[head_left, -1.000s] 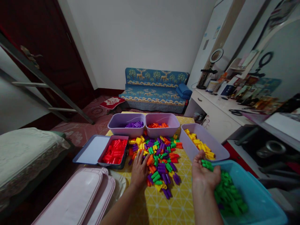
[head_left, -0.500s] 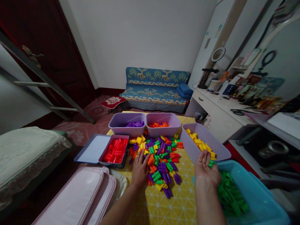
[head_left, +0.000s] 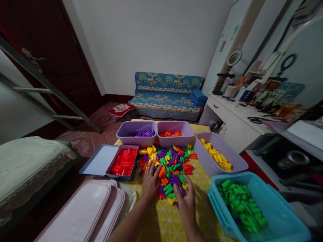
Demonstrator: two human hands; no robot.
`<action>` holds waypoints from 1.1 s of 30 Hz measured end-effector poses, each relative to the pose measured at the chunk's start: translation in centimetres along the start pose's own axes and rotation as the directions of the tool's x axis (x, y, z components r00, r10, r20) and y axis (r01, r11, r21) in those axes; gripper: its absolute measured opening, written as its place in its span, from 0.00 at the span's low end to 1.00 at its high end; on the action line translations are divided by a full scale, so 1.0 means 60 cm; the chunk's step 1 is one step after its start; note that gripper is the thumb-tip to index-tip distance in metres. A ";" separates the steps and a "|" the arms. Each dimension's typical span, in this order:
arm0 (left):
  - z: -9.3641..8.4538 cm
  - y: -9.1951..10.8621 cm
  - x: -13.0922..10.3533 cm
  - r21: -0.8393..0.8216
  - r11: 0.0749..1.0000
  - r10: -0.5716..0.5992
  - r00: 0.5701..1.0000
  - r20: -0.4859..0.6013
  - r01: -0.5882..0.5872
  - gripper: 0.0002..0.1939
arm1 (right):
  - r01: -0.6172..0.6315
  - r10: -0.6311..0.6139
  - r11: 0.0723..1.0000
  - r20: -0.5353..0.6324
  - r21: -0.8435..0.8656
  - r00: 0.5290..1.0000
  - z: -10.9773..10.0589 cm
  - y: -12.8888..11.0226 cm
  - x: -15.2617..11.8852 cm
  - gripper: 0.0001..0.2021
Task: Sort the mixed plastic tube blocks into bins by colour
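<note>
A mixed pile of small tube-shaped plastic pieces (head_left: 174, 161) in purple, orange, green, yellow and red lies on the yellow patterned tablecloth (head_left: 171, 222). My left hand (head_left: 150, 183) rests on the pile's left side, fingers spread and holding nothing visible. At the near right edge of the pile is my right hand (head_left: 187, 203), thumb and fingers apart around some purple pieces (head_left: 181, 191); no firm hold shows. To its right stands a turquoise bin (head_left: 280, 205) with green pieces (head_left: 242, 205) inside.
Lilac bins behind hold purple pieces (head_left: 145, 133) and orange pieces (head_left: 171, 134). Another lilac bin (head_left: 233, 156) holds yellow pieces (head_left: 215, 154). Red pieces (head_left: 124, 162) fill an open case with a raised lid (head_left: 94, 159). Pale pink lids (head_left: 80, 208) lie at left.
My right hand has moved left from the rim of the turquoise bin to the pile. The green piece at its fingers is no longer seen there. My left hand has stayed put.
</note>
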State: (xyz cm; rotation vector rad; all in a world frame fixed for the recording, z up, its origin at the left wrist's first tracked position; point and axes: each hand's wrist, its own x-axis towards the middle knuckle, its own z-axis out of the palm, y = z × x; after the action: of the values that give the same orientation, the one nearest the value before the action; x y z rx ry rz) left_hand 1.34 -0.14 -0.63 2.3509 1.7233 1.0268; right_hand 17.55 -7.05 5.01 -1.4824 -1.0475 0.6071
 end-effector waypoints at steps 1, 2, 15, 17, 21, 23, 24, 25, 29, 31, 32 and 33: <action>0.001 -0.001 -0.001 0.002 1.000 0.001 1.000 0.002 -0.001 0.29 | 0.145 -0.140 0.975 0.041 -0.170 0.989 0.009 0.016 -0.029 0.36; 0.002 -0.002 -0.001 0.005 1.000 0.000 1.000 0.003 0.000 0.29 | 0.254 -0.228 0.909 0.117 -0.331 0.967 0.015 0.031 -0.052 0.38; 0.005 -0.005 -0.004 -0.021 1.000 -0.003 1.000 0.021 0.004 0.33 | 0.424 -0.349 0.699 0.242 -0.576 0.905 0.032 0.075 0.143 0.23; 0.005 -0.004 -0.004 -0.028 1.000 -0.011 1.000 0.019 0.012 0.33 | 0.379 -0.294 0.741 0.240 -0.554 0.925 0.034 0.077 0.180 0.22; 0.007 -0.003 -0.003 -0.022 1.000 -0.021 1.000 0.016 0.021 0.32 | 0.307 -0.286 0.789 0.123 -0.532 0.950 0.033 0.067 0.185 0.22; 0.007 -0.003 -0.003 -0.018 1.000 -0.022 1.000 0.018 0.022 0.32 | 0.338 -0.347 0.799 0.078 -0.496 0.935 0.031 0.058 0.144 0.21; 0.007 -0.002 -0.003 -0.016 1.000 -0.024 1.000 0.019 0.024 0.31 | 0.376 -0.382 0.807 0.085 -0.455 0.920 0.029 0.055 0.114 0.21; 0.006 -0.002 -0.003 -0.013 1.000 -0.025 0.999 0.021 0.026 0.31 | 0.409 -0.408 0.819 0.093 -0.402 0.908 0.025 0.054 0.081 0.21; 0.005 -0.002 -0.002 -0.009 1.000 -0.024 0.999 0.028 0.025 0.30 | 0.505 -0.426 0.816 0.300 -0.280 0.854 -0.004 0.055 -0.038 0.18; 0.004 -0.003 -0.002 -0.014 1.000 -0.022 0.999 0.030 0.022 0.30 | 0.555 -0.377 0.775 0.484 -0.302 0.790 -0.019 0.053 -0.064 0.18; 0.005 -0.003 -0.002 -0.016 1.000 -0.021 0.999 0.029 0.022 0.31 | 0.577 -0.344 0.749 0.554 -0.325 0.758 -0.025 0.051 -0.065 0.19; 0.005 -0.004 -0.003 -0.020 1.000 -0.023 0.999 0.027 0.023 0.31 | 0.594 -0.316 0.724 0.596 -0.351 0.738 -0.028 0.049 -0.059 0.21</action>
State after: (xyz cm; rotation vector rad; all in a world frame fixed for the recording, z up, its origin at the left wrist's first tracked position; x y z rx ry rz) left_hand 1.30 -0.09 -1.03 2.3165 1.7186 0.9993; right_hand 18.08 -10.74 1.88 -1.4374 -2.0734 0.3356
